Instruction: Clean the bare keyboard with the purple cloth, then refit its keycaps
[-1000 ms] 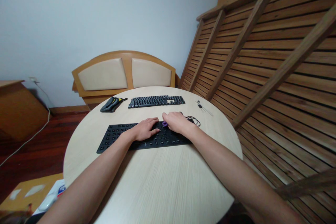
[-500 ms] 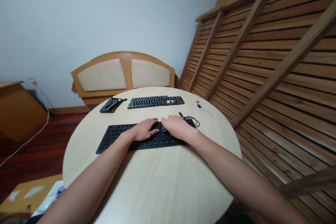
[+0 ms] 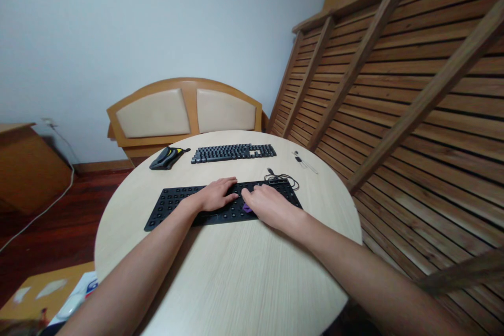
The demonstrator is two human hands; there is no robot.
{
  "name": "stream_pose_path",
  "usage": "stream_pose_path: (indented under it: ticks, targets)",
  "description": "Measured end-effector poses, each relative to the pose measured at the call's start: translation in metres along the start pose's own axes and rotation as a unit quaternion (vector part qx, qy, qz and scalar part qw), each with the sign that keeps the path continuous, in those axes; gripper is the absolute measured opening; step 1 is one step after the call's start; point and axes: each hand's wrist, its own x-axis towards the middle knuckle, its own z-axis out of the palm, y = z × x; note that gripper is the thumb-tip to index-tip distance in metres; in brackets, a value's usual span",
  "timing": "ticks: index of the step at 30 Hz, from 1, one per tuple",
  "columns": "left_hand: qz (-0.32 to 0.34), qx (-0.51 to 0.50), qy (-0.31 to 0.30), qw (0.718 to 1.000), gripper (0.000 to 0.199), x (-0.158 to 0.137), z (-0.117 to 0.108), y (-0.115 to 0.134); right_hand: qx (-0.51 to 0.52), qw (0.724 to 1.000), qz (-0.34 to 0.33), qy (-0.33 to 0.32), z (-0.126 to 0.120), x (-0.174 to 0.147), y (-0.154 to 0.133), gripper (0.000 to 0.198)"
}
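Note:
A black keyboard base (image 3: 169, 205) without its keycaps lies near the middle of the round table. My left hand (image 3: 214, 195) rests flat on it, fingers stretched out and holding nothing. Just to the right, my right hand (image 3: 268, 203) is closed over a crumpled purple cloth (image 3: 247, 208), pressed onto the keyboard base. Most of the cloth is hidden under the fingers. A coiled black cable (image 3: 289, 179) lies behind the base's right end.
Rows of dark keycaps (image 3: 232, 152) lie at the back of the table (image 3: 244, 273). A black and yellow pouch-like thing (image 3: 167, 158) is to their left, and small thin tools (image 3: 303, 161) to their right. A slatted wooden panel (image 3: 394, 89) leans on the right.
My right hand has slid a little toward me and to the right, with the purple cloth moving toward me. My left hand has stayed in place.

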Motion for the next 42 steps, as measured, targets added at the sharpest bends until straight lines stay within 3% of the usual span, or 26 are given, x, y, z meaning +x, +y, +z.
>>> stream_pose_path:
  ticks: [6, 9, 14, 18, 23, 30, 35, 42]
  targets:
    - [0.000, -0.001, -0.001, 1.000, 0.058, 0.000, -0.001, 0.001, 0.019, 0.997, 0.069, -0.008, 0.008, -0.017, -0.019, 0.020]
    - [-0.002, 0.001, -0.002, 1.000, 0.058, 0.000, -0.001, 0.001, 0.031, 0.998, 0.054, 0.002, 0.013, -0.025, -0.019, 0.017]
    - [-0.005, 0.007, -0.004, 1.000, 0.059, 0.000, 0.000, 0.001, 0.176, 0.984, 0.038, 0.003, 0.003, -0.039, 0.007, 0.013]
    - [-0.005, 0.010, -0.008, 1.000, 0.060, 0.000, -0.001, 0.001, 0.238, 0.963, 0.112, 0.062, -0.001, -0.045, 0.029, 0.024]
    - [-0.004, 0.013, -0.009, 1.000, 0.061, 0.001, -0.001, 0.002, 0.211, 0.969, 0.098, 0.081, 0.013, -0.043, 0.019, 0.022]
    - [-0.005, 0.013, -0.011, 1.000, 0.059, 0.000, -0.002, 0.002, 0.138, 0.989, 0.041, 0.043, 0.022, -0.044, -0.008, 0.011]
    - [-0.009, 0.012, -0.014, 1.000, 0.060, 0.000, -0.004, 0.003, 0.141, 0.990, 0.013, 0.007, 0.014, -0.050, -0.003, 0.015]
    - [-0.011, 0.009, -0.012, 1.000, 0.059, 0.000, -0.005, 0.004, 0.163, 0.984, 0.074, -0.007, 0.013, -0.069, 0.022, 0.014]
